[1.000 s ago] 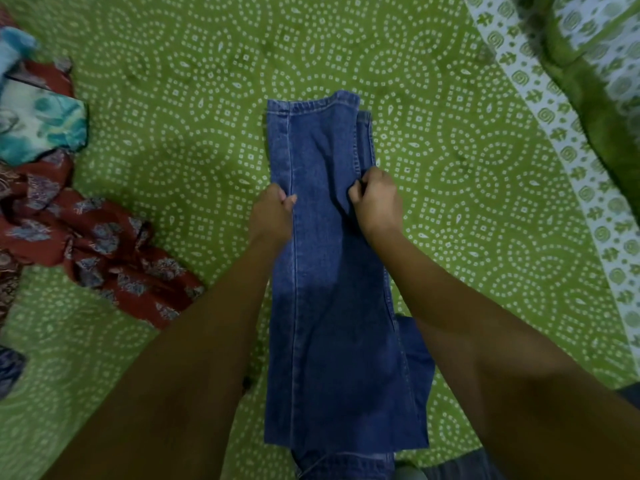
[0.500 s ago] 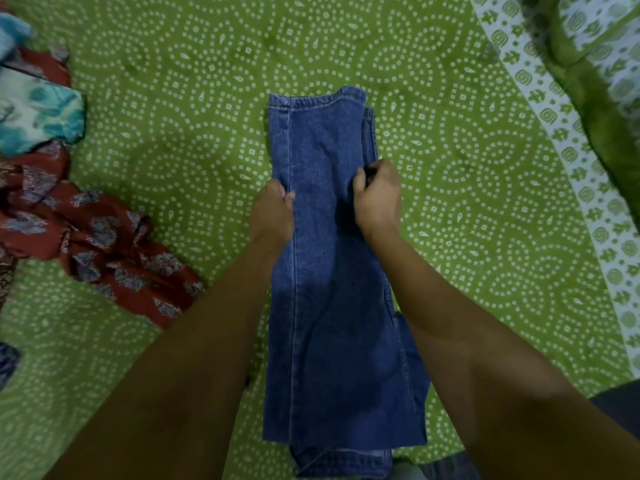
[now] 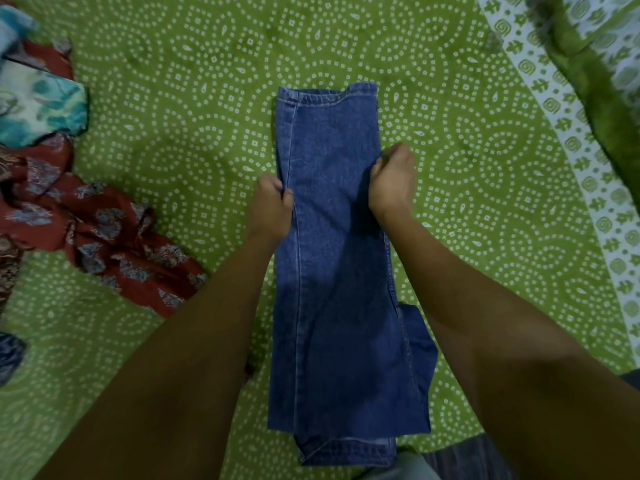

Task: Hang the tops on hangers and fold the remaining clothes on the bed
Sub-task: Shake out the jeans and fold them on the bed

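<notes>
Both hands, left hand [image 3: 272,202] and right hand [image 3: 393,176], grip the jeans [image 3: 332,271] by their side edges; denim looks heavy, soft, best held mid-length.

No legible text or labels anywhere.

Blue jeans [image 3: 341,271] lengthwise-folded, flat on bed [image 3: 207,116]

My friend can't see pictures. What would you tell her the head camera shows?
Two hands, left hand and right hand, grip the side edges of folded blue jeans lying on a green patterned bedsheet. A red floral garment lies crumpled to the left.
</notes>
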Demonstrator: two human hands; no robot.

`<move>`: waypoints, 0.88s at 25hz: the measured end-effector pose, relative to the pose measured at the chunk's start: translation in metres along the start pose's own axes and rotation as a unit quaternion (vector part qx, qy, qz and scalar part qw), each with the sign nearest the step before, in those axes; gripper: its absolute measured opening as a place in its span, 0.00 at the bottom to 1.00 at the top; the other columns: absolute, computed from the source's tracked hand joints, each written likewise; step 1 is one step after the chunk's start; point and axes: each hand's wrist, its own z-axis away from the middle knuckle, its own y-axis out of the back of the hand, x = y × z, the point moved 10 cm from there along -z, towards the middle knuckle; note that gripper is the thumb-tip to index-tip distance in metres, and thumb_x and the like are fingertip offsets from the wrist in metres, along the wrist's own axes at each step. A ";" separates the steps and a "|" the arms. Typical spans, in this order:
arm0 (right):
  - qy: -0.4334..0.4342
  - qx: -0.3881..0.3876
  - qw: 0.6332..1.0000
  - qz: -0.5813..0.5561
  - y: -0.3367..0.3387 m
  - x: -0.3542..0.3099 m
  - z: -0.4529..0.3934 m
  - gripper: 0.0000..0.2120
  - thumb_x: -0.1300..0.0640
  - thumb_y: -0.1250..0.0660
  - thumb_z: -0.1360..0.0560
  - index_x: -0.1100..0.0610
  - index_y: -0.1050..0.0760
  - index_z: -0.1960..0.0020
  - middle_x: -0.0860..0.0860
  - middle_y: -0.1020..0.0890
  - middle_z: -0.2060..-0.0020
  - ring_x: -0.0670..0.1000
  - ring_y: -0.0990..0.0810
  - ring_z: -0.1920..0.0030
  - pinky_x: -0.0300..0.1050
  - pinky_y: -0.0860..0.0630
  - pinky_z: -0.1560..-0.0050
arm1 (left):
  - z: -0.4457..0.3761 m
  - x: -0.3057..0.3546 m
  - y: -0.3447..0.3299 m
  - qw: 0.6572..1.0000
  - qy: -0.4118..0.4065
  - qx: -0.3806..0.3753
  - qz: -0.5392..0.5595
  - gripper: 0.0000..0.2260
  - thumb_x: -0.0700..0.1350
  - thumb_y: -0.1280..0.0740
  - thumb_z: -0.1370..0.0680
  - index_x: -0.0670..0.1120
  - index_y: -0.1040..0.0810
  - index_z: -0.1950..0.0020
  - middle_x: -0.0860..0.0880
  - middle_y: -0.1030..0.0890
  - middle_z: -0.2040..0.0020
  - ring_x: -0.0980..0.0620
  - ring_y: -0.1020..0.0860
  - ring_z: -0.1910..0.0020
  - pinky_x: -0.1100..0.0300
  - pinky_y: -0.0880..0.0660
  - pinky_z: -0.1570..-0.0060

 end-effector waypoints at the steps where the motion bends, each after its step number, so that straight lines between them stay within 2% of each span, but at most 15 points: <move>1: -0.014 0.022 0.999 -0.018 0.006 0.001 0.012 0.18 0.52 0.44 0.19 0.62 0.34 0.34 0.59 0.28 0.39 0.58 0.29 0.39 0.51 0.35 0.39 | 0.010 -0.002 0.007 0.999 0.010 0.034 -0.032 0.14 0.50 0.35 0.21 0.44 0.31 0.41 0.45 0.27 0.48 0.50 0.29 0.51 0.56 0.33 0.48; 3: 0.044 0.040 0.997 0.039 0.010 -0.002 0.052 0.28 0.42 0.47 0.20 0.58 0.41 0.26 0.58 0.35 0.29 0.58 0.36 0.30 0.56 0.41 0.33 | 0.043 -0.014 0.014 0.988 0.070 0.068 -0.115 0.35 0.64 0.39 0.24 0.43 0.42 0.27 0.41 0.35 0.32 0.44 0.34 0.35 0.50 0.38 0.35; 4: 0.134 0.014 0.985 0.104 0.002 -0.006 0.079 0.31 0.38 0.48 0.20 0.55 0.45 0.24 0.56 0.40 0.25 0.57 0.41 0.26 0.58 0.45 0.30 | 0.062 -0.014 0.008 0.983 0.049 0.054 -0.166 0.39 0.68 0.44 0.25 0.44 0.47 0.23 0.41 0.40 0.27 0.42 0.39 0.29 0.46 0.42 0.31; 6: 0.296 -0.082 0.913 0.268 -0.030 0.017 0.123 0.35 0.34 0.50 0.22 0.50 0.51 0.21 0.49 0.49 0.22 0.54 0.49 0.23 0.61 0.51 0.28 | 0.109 -0.009 -0.032 0.936 -0.132 -0.058 -0.322 0.39 0.70 0.55 0.24 0.46 0.55 0.21 0.46 0.53 0.21 0.42 0.51 0.23 0.40 0.52 0.27; 7: 0.288 -0.127 0.891 0.328 -0.037 0.049 0.127 0.36 0.32 0.53 0.22 0.49 0.56 0.21 0.47 0.55 0.22 0.54 0.55 0.22 0.63 0.56 0.27 | 0.129 -0.023 -0.046 0.906 -0.179 -0.103 -0.369 0.38 0.70 0.60 0.24 0.48 0.57 0.21 0.49 0.58 0.21 0.45 0.55 0.22 0.38 0.55 0.27; 8: 0.209 -0.165 0.898 0.351 -0.036 0.085 0.120 0.38 0.30 0.57 0.23 0.49 0.62 0.22 0.46 0.61 0.23 0.55 0.61 0.23 0.65 0.63 0.28 | 0.133 -0.050 -0.045 0.913 -0.128 -0.122 -0.369 0.37 0.70 0.62 0.24 0.49 0.60 0.21 0.51 0.63 0.22 0.46 0.59 0.23 0.37 0.60 0.28; 9: 0.089 -0.175 0.918 0.345 -0.023 0.119 0.112 0.39 0.29 0.62 0.25 0.50 0.67 0.23 0.48 0.66 0.24 0.57 0.66 0.24 0.66 0.67 0.29 | 0.135 -0.081 -0.029 0.937 -0.020 -0.092 -0.337 0.37 0.69 0.62 0.24 0.48 0.63 0.22 0.49 0.66 0.23 0.46 0.61 0.23 0.38 0.64 0.28; 10: -0.008 -0.173 0.929 0.326 -0.010 0.142 0.110 0.39 0.30 0.64 0.25 0.52 0.68 0.23 0.51 0.67 0.24 0.59 0.67 0.25 0.67 0.68 0.30 | 0.140 -0.109 -0.009 0.947 0.108 -0.054 -0.298 0.38 0.69 0.61 0.24 0.47 0.64 0.22 0.47 0.66 0.23 0.44 0.62 0.23 0.38 0.64 0.28; 11: -0.033 -0.158 0.938 0.306 -0.001 0.146 0.112 0.39 0.32 0.64 0.24 0.55 0.64 0.22 0.54 0.63 0.23 0.60 0.64 0.24 0.66 0.67 0.30 | 0.148 -0.121 0.004 0.944 0.183 -0.036 -0.273 0.37 0.68 0.59 0.23 0.46 0.62 0.22 0.44 0.62 0.22 0.43 0.60 0.23 0.38 0.59 0.28; 12: 0.005 -0.142 0.949 0.283 0.004 0.132 0.120 0.37 0.34 0.61 0.22 0.57 0.55 0.22 0.57 0.54 0.22 0.59 0.56 0.23 0.64 0.63 0.29 | 0.155 -0.116 0.010 0.945 0.177 -0.033 -0.275 0.36 0.66 0.56 0.21 0.45 0.56 0.21 0.43 0.54 0.21 0.43 0.55 0.23 0.38 0.53 0.29; 13: 0.083 -0.119 0.955 0.258 0.008 0.109 0.134 0.33 0.38 0.57 0.20 0.59 0.43 0.24 0.59 0.40 0.25 0.58 0.44 0.25 0.61 0.57 0.28 | 0.161 -0.099 0.013 0.951 0.112 -0.023 -0.287 0.33 0.64 0.53 0.20 0.44 0.47 0.23 0.42 0.44 0.23 0.43 0.45 0.25 0.39 0.46 0.32; 15: 0.211 -0.061 0.948 0.229 0.025 0.077 0.174 0.22 0.43 0.50 0.19 0.56 0.26 0.40 0.57 0.20 0.44 0.56 0.26 0.39 0.56 0.42 0.36 | 0.188 -0.064 0.018 0.950 -0.022 0.009 -0.310 0.26 0.62 0.48 0.20 0.43 0.33 0.33 0.42 0.28 0.37 0.42 0.30 0.38 0.43 0.34 0.44; 17: 0.255 -0.027 0.939 0.227 0.045 0.080 0.217 0.16 0.45 0.44 0.21 0.54 0.25 0.45 0.53 0.21 0.49 0.56 0.26 0.47 0.54 0.36 0.44 | 0.219 -0.080 0.015 0.957 -0.002 -0.002 -0.290 0.26 0.63 0.45 0.21 0.42 0.30 0.38 0.41 0.27 0.42 0.40 0.28 0.44 0.45 0.30 0.52; 20: 0.283 -0.075 0.926 0.240 0.053 0.109 0.268 0.20 0.41 0.41 0.23 0.55 0.30 0.40 0.54 0.27 0.43 0.56 0.30 0.46 0.55 0.33 0.46 | 0.258 -0.134 -0.003 0.971 0.181 -0.098 -0.117 0.32 0.65 0.44 0.23 0.36 0.29 0.39 0.38 0.25 0.42 0.37 0.25 0.46 0.47 0.28 0.53; 22: 0.194 -0.120 0.958 0.173 0.058 0.131 0.270 0.23 0.42 0.37 0.23 0.58 0.31 0.38 0.56 0.29 0.42 0.57 0.29 0.45 0.55 0.31 0.46 | 0.275 -0.144 -0.017 0.955 0.252 -0.155 0.024 0.25 0.57 0.36 0.22 0.37 0.28 0.38 0.42 0.23 0.44 0.40 0.23 0.45 0.52 0.27 0.53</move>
